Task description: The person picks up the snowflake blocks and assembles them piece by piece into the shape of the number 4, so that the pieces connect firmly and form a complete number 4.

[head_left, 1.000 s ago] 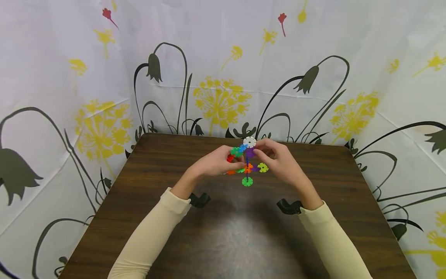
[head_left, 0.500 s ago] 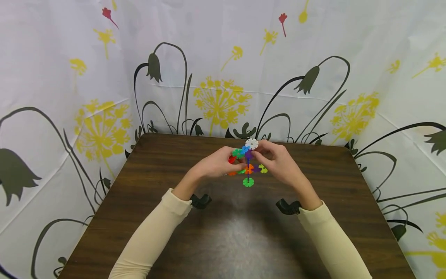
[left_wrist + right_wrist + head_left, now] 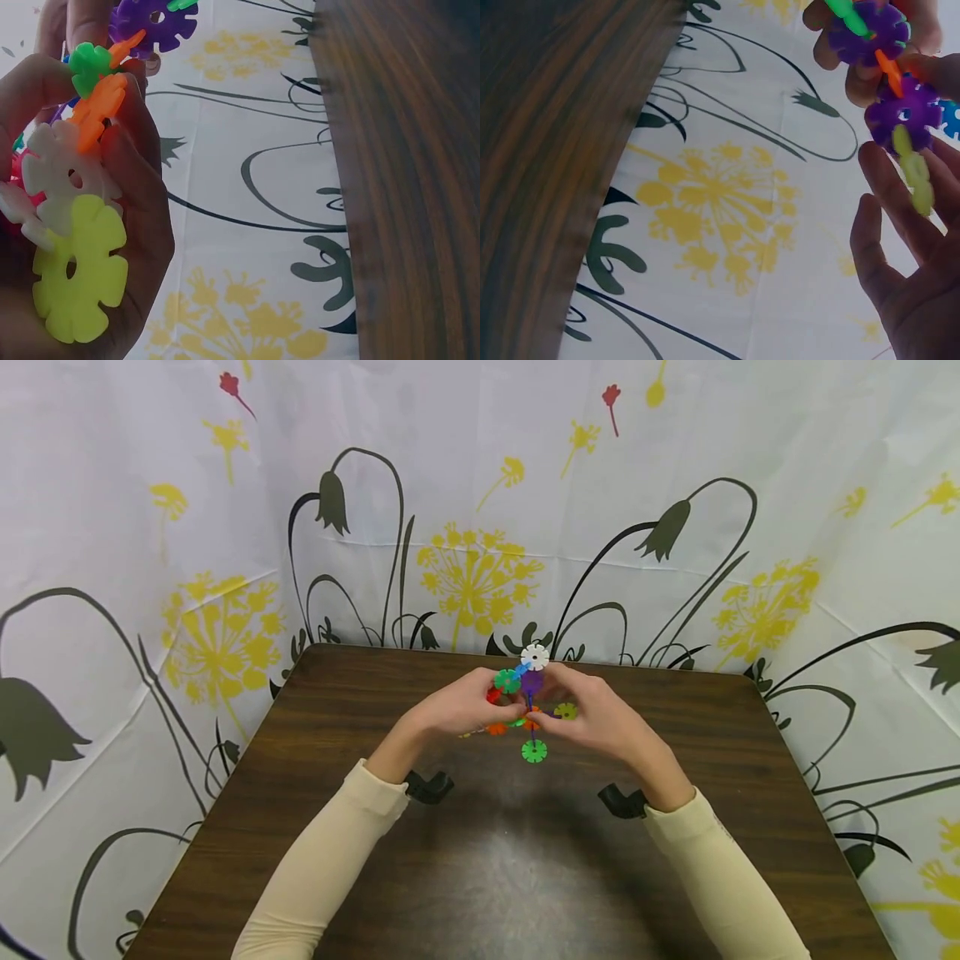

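Note:
An assembly of interlocking flower-shaped plastic discs is held up between both hands above the table. Its white disc (image 3: 535, 657) is topmost, with a teal-green disc (image 3: 507, 682) to the left and a bright green disc (image 3: 534, 751) at the bottom. My left hand (image 3: 461, 703) grips the left part; in the left wrist view a yellow disc (image 3: 94, 262) and an orange disc (image 3: 97, 112) show beside its fingers. My right hand (image 3: 600, 714) pinches the middle, its thumb by the orange disc. In the right wrist view, purple discs (image 3: 885, 116) show near its fingertips; the thumb's contact is partly hidden.
A dark wood-grain table (image 3: 495, 877) lies below the hands. Behind it and at both sides hangs a white cloth (image 3: 480, 460) with printed flowers. Black wrist mounts (image 3: 430, 788) stick out below each wrist.
My right thumb has shifted down from the purple disc under the white one to the orange disc level. The white disc has risen slightly. My left hand keeps its grip.

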Tool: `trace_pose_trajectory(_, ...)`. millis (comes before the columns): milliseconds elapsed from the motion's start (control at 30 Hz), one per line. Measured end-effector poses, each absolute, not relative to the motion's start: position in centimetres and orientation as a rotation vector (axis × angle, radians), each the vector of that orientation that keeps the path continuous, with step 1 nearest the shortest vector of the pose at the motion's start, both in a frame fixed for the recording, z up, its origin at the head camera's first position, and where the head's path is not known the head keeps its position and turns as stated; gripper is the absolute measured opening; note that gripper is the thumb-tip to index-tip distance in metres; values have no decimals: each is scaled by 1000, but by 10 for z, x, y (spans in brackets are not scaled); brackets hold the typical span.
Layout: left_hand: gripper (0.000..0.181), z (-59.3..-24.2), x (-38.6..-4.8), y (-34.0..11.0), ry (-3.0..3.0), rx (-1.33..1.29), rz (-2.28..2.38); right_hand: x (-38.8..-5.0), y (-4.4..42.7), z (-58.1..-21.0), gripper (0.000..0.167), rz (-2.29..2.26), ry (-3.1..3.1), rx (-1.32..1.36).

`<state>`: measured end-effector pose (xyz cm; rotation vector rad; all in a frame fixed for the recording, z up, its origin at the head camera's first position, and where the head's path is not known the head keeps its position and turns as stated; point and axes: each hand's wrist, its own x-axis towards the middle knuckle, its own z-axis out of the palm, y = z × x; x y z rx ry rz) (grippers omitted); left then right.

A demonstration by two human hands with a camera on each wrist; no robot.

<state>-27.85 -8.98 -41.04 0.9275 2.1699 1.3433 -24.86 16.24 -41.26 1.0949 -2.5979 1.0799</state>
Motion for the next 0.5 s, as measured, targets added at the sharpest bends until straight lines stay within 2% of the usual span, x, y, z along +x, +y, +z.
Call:
trace_pose_trajectory(200,16,-413,-280,-92,2129,954,1334,-246,160,-408,42,935,-2651,1078)
trace_pose_trajectory(500,15,-417,-278,-93,2138,934,1352,-242,158,-404,45,791,-2682,1074)
